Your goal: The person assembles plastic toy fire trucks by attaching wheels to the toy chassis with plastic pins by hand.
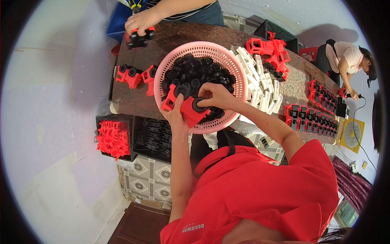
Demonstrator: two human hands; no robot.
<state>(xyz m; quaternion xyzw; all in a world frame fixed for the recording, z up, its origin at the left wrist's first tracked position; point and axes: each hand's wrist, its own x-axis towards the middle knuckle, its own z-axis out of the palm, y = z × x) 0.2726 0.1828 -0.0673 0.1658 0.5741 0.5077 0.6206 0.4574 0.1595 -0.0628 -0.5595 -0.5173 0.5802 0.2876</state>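
Note:
My left hand (175, 115) is closed around a red plastic toy truck body (192, 114), holding it over the near side of a pink basket (221, 50). A black wheel (183, 90) sits on the truck beside the left fingertips. My right hand (218, 96) pinches another black wheel (199, 105) against the truck's side. Whether that wheel is fully seated cannot be made out. Many loose black wheels (191, 67) fill the basket beneath.
White plastic parts (260, 81) lie piled right of the basket, before red trucks (270, 51) and rows of truck bodies (310, 120). Red parts (113, 138) and black parts (152, 138) fill bins at left. One co-worker's hand (142, 21) holds a toy; another person (343, 61) works far right.

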